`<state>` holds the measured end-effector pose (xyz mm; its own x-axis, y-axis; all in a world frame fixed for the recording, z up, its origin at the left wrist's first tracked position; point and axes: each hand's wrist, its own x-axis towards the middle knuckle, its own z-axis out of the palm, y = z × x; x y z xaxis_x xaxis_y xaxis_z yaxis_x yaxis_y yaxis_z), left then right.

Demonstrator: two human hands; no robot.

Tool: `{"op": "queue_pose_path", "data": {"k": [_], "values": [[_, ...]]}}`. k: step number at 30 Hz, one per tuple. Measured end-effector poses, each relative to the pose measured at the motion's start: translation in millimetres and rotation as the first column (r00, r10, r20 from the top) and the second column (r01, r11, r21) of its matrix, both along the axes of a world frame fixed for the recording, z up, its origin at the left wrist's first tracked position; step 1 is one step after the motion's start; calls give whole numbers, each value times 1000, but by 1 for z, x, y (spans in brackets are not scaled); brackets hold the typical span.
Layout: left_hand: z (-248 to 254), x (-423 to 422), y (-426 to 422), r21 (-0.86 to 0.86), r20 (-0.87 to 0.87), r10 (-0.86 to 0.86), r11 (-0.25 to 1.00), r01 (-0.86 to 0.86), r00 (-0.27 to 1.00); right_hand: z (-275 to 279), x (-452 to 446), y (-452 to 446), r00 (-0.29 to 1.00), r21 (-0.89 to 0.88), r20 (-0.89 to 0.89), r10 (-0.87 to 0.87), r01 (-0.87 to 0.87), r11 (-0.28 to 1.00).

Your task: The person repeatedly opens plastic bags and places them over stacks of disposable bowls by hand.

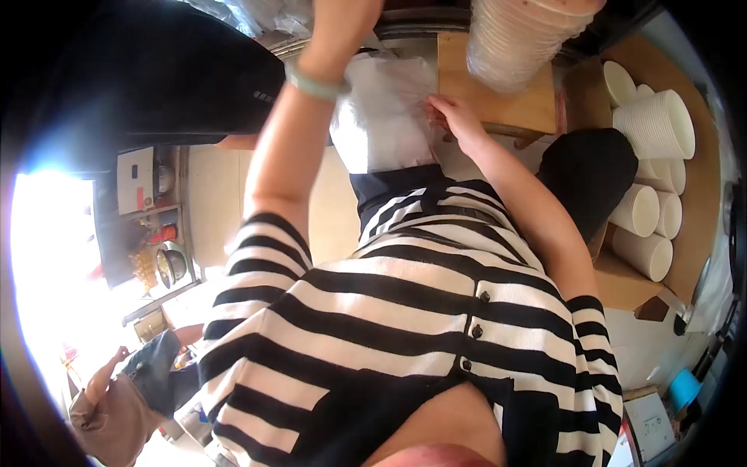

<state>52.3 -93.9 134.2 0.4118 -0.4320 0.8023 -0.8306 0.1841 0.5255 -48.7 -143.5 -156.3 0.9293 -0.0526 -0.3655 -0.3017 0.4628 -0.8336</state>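
At the top edge, my left hand (342, 23) is raised above the lap, a pale green bangle (315, 84) on its wrist. Its fingers lie outside the picture, so whatever they hold is hidden. Clear and white plastic bags (381, 132) lie in a flat pile across my lap. My right hand (453, 118) is at the right edge of this pile, with its fingers curled against the plastic. The fingers seem to pinch the bag's edge.
A wooden stool (498, 109) stands ahead, with tall plastic-wrapped stacks of cups (517, 47) above it. On the right, a cardboard box (689, 233) holds several stacks of white paper tubs (654, 128). Someone in black clothing (171, 86) is close on the left; another person (117, 412) is farther off.
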Motion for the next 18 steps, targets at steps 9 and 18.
{"op": "queue_pose_path", "data": {"k": [9, 18], "values": [[-269, -9, 235, 419, -905, 419, 842, -339, -76, -14, -14, -26, 996, 134, 29, -84, 80, 988], [-281, -13, 265, 234, -967, 254, 916, -326, 20, 1, -17, -61, 854, 64, -117, -507, 516, 854]]}}
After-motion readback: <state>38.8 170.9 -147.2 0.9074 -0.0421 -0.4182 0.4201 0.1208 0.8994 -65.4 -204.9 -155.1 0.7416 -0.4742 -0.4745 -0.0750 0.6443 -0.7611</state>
